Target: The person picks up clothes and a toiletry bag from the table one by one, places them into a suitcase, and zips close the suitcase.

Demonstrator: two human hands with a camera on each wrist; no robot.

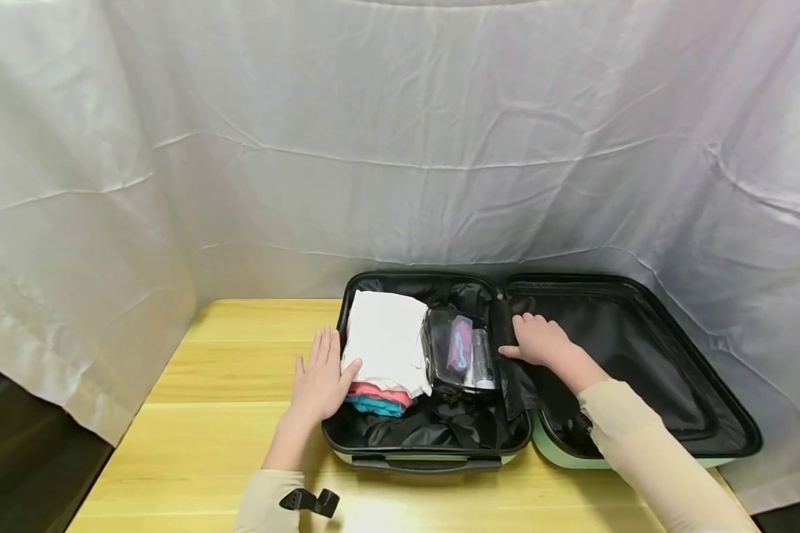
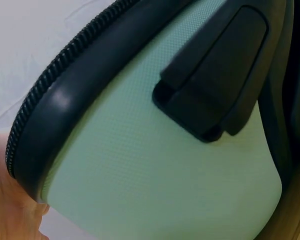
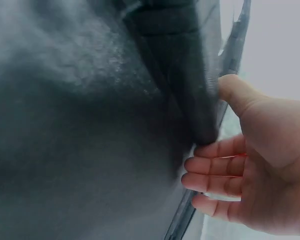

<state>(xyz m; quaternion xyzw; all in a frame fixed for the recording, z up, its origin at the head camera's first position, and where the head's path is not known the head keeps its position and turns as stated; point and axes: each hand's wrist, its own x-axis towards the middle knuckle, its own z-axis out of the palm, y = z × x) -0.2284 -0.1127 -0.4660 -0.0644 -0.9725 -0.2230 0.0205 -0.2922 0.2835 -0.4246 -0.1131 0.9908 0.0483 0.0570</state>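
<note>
A mint-green suitcase [image 1: 560,453] lies open on a wooden table [image 1: 227,414]. Its left half holds a folded white garment [image 1: 387,337] stacked on pink and teal clothes [image 1: 380,400], with a clear toiletry pouch [image 1: 463,352] beside them. My left hand [image 1: 327,363] rests flat on the left rim, fingers straight, against the white garment. My right hand [image 1: 527,337] pinches the edge of the black divider flap [image 1: 516,385] at the hinge. The right wrist view shows thumb and fingers [image 3: 212,165] gripping that flap [image 3: 185,90]. In the left wrist view the green shell [image 2: 155,170] fills the frame.
A wrinkled white cloth [image 1: 400,148] hangs behind and around the table. The suitcase's right half [image 1: 640,355] is lined in black with nothing in it. A black carry handle [image 1: 427,465] faces me at the front edge. Bare tabletop lies left of the case.
</note>
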